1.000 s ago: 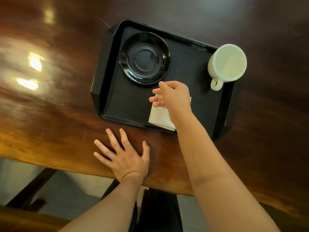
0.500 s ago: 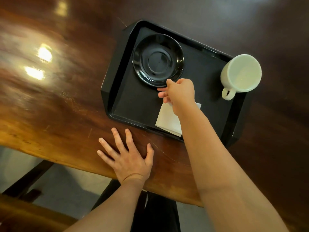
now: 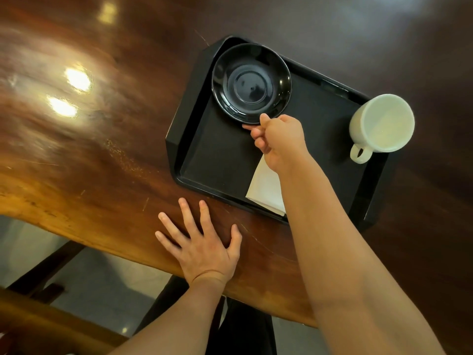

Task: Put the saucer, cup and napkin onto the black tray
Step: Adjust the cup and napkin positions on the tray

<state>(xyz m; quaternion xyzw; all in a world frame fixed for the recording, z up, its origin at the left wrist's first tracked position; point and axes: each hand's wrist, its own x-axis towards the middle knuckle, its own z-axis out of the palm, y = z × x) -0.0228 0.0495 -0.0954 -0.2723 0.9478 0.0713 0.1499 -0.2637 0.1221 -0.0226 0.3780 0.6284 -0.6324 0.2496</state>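
Note:
A black tray [image 3: 220,155] lies on the wooden table. A black saucer [image 3: 250,82] sits in its far left corner. My right hand [image 3: 280,139] pinches the saucer's near rim, thumb on top and fingers below. A white folded napkin [image 3: 265,188] lies at the tray's near edge, partly hidden by my right forearm. A white cup [image 3: 381,124], empty, stands on the tray's right side with its handle toward me. My left hand [image 3: 202,242] rests flat on the table near its front edge, fingers spread, holding nothing.
The glossy brown wooden table [image 3: 89,139] reflects ceiling lights at the left. Below its front edge, a dark chair frame [image 3: 43,272] and pale floor show.
My right hand moved away from the napkin toward the far left and took hold of the saucer's near rim. The left hand stayed flat. The camera view shifted.

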